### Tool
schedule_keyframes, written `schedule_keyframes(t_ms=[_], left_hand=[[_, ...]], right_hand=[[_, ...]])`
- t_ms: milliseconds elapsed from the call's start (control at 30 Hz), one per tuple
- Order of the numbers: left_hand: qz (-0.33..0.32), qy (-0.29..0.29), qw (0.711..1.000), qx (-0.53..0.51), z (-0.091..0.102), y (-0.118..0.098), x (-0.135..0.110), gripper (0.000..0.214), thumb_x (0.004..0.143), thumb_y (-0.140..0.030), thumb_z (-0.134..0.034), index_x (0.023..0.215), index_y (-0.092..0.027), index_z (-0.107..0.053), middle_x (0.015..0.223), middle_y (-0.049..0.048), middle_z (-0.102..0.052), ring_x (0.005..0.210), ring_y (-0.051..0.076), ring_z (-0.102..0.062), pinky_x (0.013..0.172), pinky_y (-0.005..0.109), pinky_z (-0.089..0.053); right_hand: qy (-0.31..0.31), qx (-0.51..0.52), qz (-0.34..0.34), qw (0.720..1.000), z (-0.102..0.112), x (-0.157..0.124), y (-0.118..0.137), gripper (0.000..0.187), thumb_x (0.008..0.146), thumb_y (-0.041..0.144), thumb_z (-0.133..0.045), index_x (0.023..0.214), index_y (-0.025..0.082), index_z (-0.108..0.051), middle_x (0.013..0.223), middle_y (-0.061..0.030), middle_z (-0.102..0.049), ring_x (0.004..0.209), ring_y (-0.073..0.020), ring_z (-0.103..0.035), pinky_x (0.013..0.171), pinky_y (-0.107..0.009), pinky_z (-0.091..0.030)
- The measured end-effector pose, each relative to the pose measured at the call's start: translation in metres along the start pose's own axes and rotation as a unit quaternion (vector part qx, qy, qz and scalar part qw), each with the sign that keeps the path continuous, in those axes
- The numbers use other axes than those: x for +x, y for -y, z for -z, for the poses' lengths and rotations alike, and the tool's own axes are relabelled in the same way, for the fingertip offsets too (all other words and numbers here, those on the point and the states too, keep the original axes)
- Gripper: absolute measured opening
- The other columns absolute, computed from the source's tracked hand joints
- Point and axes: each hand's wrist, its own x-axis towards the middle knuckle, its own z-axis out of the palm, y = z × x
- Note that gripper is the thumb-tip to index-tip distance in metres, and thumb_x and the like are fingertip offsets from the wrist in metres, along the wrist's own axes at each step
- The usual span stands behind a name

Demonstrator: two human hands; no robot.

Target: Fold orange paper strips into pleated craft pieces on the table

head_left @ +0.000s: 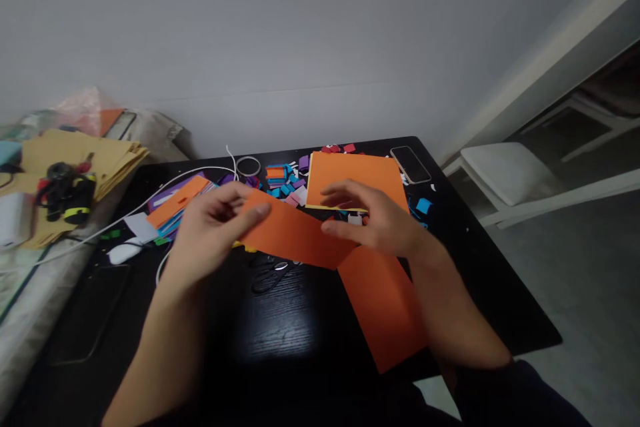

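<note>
My left hand [213, 227] pinches the left end of an orange paper strip [297, 233] between thumb and fingers, holding it above the black table. Close to the strip's right end is my right hand [385, 220], its thumb and fingers apart; whether the thumb touches the paper I cannot tell. A larger orange sheet [383, 307] lies below, partly behind my right forearm. Black-handled scissors [273, 275] rest under the strip, partly covered by it. Behind my right hand is a stack of paper [360, 177] with an orange sheet on top.
Small cut paper pieces [286, 187] are scattered along the back. A phone [411, 165] lies at the back right corner. Coloured papers [175, 205], a white mouse [125, 251] and a white cable [200, 168] are on the left, beside brown envelopes [113, 153].
</note>
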Motion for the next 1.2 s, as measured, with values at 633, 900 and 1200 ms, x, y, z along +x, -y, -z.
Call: schedule_keyframes(t_ms=[633, 900, 1200], left_hand=[[-0.114, -0.006, 0.993, 0.018, -0.041, -0.002, -0.020, 0.024, 0.083, -0.017, -0.085, 0.104, -0.022, -0.073, 0.071, -0.0047, -0.068, 0.061, 0.008, -0.063, 0.059, 0.017, -0.053], [-0.112, 0.072, 0.991, 0.019, -0.027, -0.006, -0.022, 0.028, 0.089, -0.020, -0.080, 0.116, -0.027, -0.079, 0.087, -0.0003, -0.079, 0.074, 0.011, -0.075, 0.069, 0.018, -0.063], [-0.105, 0.105, 0.989, 0.016, -0.020, -0.004, -0.018, 0.033, 0.082, -0.017, -0.087, 0.110, -0.034, -0.081, 0.090, -0.0049, -0.082, 0.080, 0.008, -0.078, 0.075, 0.011, -0.063]], right_hand=[[-0.058, 0.229, 0.014, 0.972, -0.038, 0.000, 0.008, 0.029, 0.081, 0.033, -0.088, 0.105, 0.024, -0.072, 0.087, 0.0009, -0.073, 0.077, -0.0142, -0.068, 0.067, -0.025, -0.056], [-0.058, 0.258, -0.002, 0.964, -0.035, -0.001, 0.008, 0.020, 0.083, 0.029, -0.087, 0.100, 0.025, -0.076, 0.083, 0.0022, -0.073, 0.073, -0.0119, -0.068, 0.064, -0.022, -0.053], [-0.032, 0.283, -0.021, 0.958, -0.034, -0.004, 0.006, 0.026, 0.078, 0.027, -0.091, 0.098, 0.025, -0.076, 0.081, 0.0032, -0.075, 0.071, -0.0121, -0.071, 0.061, -0.022, -0.057]])
